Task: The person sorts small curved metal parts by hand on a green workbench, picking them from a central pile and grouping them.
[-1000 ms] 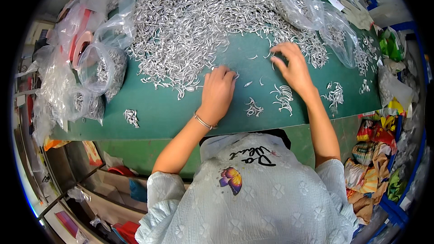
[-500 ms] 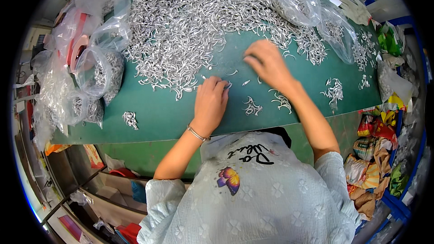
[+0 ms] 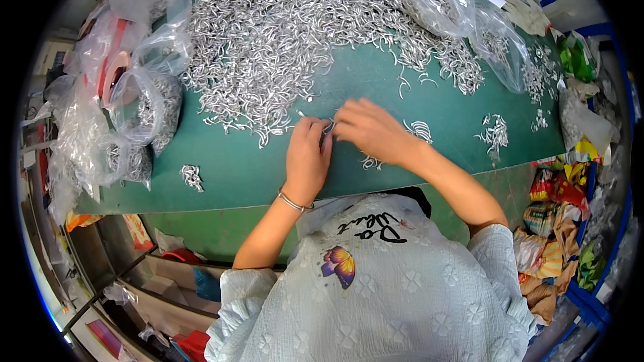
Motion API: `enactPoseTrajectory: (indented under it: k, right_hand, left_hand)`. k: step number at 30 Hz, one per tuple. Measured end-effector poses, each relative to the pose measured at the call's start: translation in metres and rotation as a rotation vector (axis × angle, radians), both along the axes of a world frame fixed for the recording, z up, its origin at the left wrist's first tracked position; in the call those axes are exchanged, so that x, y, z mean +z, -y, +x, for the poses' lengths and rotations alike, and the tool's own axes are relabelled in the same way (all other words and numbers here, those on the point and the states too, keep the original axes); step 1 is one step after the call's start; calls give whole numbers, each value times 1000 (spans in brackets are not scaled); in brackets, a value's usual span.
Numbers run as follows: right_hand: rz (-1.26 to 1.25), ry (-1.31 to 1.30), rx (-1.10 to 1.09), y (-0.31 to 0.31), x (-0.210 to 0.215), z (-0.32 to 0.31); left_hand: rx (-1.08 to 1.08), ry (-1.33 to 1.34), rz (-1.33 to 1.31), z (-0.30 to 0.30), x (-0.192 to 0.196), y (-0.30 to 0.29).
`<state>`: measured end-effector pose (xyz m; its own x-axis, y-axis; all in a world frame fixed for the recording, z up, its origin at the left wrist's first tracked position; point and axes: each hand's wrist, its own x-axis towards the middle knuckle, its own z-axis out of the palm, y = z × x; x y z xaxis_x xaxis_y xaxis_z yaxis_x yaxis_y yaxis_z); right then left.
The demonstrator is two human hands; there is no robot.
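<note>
My left hand (image 3: 308, 157), with a bangle on its wrist, rests low over the green tabletop and pinches a small curved silvery metal piece (image 3: 328, 127) at its fingertips. From the right, my right hand (image 3: 370, 131) meets it, fingers bent together against the same spot. Slight blur and the knuckles hide what those fingers hold. Beyond both hands spreads a large heap of curved silvery metal pieces (image 3: 261, 47). A small cluster of the pieces (image 3: 371, 162) lies partly under my right forearm, and a neat row of curved pieces (image 3: 419, 131) sits just past it.
Clear plastic bags of metal pieces (image 3: 161, 110) stand along the left edge. Another clear bag (image 3: 500, 47) lies at the far right near a pale glove (image 3: 526, 15). Small piles sit at left (image 3: 191, 177) and right (image 3: 495, 133). Colourful packages (image 3: 550, 228) fill the right side.
My right hand has come left and toward me, from above the table to my left fingertips. The loose pieces lying between the hands are no longer visible there. My left hand has barely shifted.
</note>
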<state>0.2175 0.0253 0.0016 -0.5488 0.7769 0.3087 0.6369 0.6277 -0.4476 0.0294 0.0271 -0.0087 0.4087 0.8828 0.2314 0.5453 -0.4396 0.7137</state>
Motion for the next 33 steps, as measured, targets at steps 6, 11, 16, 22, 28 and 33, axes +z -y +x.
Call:
enactPoseTrajectory:
  k: [6,11,16,22,28,33]
  right_hand:
    - [89,-134,-358,-1,11,36]
    - [-102,99,-701,5,6,81]
    - [-77,111,-738,0,12,80]
    - [79,312,-735,5,0,53]
    - [38,129,-389,1,-1,15]
    - [11,34,-55,-9,5,1]
  left_hand:
    - [10,-43,38,3,5,4]
    - [2,-68,89,9,10,6]
    - [-8,-84,82,2,6,5]
    - [-22,-56,72,1,9,8]
    - [-72,-66,61,0,6,9]
    - [-102,-70,27,-4,10,10]
